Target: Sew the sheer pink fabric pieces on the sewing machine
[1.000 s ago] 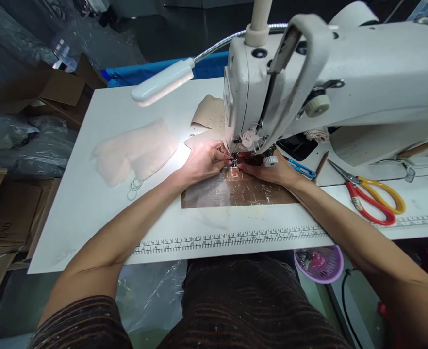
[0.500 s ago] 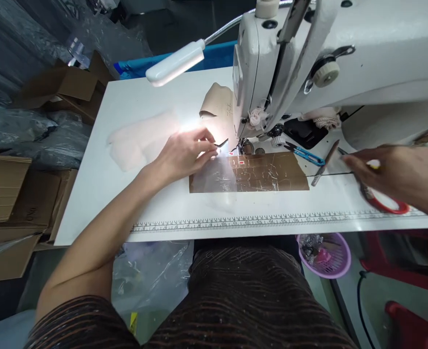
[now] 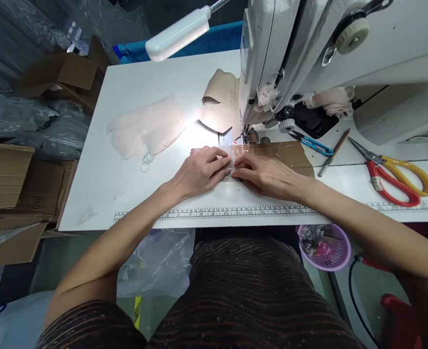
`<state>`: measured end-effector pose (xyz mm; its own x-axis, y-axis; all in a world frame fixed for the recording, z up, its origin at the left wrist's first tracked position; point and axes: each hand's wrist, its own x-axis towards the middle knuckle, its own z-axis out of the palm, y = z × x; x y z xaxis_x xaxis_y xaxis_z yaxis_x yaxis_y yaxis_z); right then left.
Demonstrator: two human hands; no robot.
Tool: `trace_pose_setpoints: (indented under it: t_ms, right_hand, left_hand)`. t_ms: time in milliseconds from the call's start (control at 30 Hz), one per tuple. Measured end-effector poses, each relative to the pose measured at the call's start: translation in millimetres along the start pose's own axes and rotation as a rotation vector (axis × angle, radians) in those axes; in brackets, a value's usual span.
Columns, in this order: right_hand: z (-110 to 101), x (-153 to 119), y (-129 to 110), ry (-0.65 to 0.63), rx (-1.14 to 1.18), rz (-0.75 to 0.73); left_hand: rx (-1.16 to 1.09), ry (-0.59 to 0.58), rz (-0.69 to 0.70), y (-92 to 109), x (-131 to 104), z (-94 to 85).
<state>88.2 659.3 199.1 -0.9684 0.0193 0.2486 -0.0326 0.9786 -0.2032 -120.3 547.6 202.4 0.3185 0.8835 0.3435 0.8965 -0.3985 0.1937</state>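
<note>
Hands both on the table (image 3: 93, 165), nearly tip to tip, just in front of the machine's (image 3: 263, 53) presser foot (image 3: 246, 136). Sheer fabric (image 3: 229, 178) is at the fingertips, over the left part of a brown sheet (image 3: 298, 156). Left hand (image 3: 204, 170): fingers bent, thumb and index a small gap apart, tips at the fabric's left side. Right hand (image 3: 263, 175): same pose mirrored, tips at the right side, palm over the brown sheet. Can't tell if either one pinches the fabric or only presses it flat; the contact is too small to read. Foot is behind the fingertips, not touching them. Beige pattern (image 3: 221, 89) with handwriting lies left of the machine head, partly hidden by it. Pale pink cloth (image 3: 146, 126) is further left, flat, pale loop (image 3: 146, 162) at its near edge. Lamp (image 3: 179, 34) overhead, bright spot between cloth and pattern. Right of the sheet: blue snips (image 3: 315, 144), slim brown tool (image 3: 334, 152) lying slantwise, then scissors (image 3: 392, 172), one red handle, one yellow, blades toward the machine. Printed ruler (image 3: 236, 212) runs along the near edge. Purple basket (image 3: 346, 249) below, scraps inside.
</note>
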Motion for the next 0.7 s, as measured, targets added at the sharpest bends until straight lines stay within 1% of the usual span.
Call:
trace_pose_setpoints:
  t_ms: [67, 133, 233, 300, 400, 500, 567, 633, 667, 700]
  right_hand:
    - [0, -5, -1, 0.021, 0.022, 0.021]
    - [-4, -14, -3, 0.061, 0.095, 0.071]
    - [-20, -37, -10, 0.088, 0.292, 0.169]
    - [-35, -55, -16, 0.063, 0.427, 0.238]
    - [-57, -80, -30, -0.046, 0.586, 0.365]
    - [-70, -100, -47, -0.193, 0.753, 0.46]
    - [-74, -112, -56, -0.333, 0.852, 0.474]
    - [-75, -122, -59, -0.456, 0.882, 0.442]
    - [-74, -126, -58, -0.489, 0.859, 0.432]
    - [-73, -127, -56, -0.494, 0.816, 0.434]
  left_hand:
    - [0.013, -0.015, 0.0, -2, -2, 2.9]
    - [0.018, -0.016, 0.0, -3, -3, 5.1]
    - [0.015, 0.006, 0.009, -4, -4, 7.4]
    - [0.017, 0.024, 0.02, -4, -4, 8.7]
    - [0.017, 0.047, 0.038, -5, -4, 10.6]
    - [0.038, 0.068, 0.051, -6, -6, 12.7]
    - [0.067, 0.096, 0.052, -7, -6, 14.0]
    - [0.096, 0.151, 0.065, -7, -7, 15.2]
    - [0.108, 0.185, 0.08, -8, -7, 15.6]
    - [0.119, 0.221, 0.093, -8, -8, 15.8]
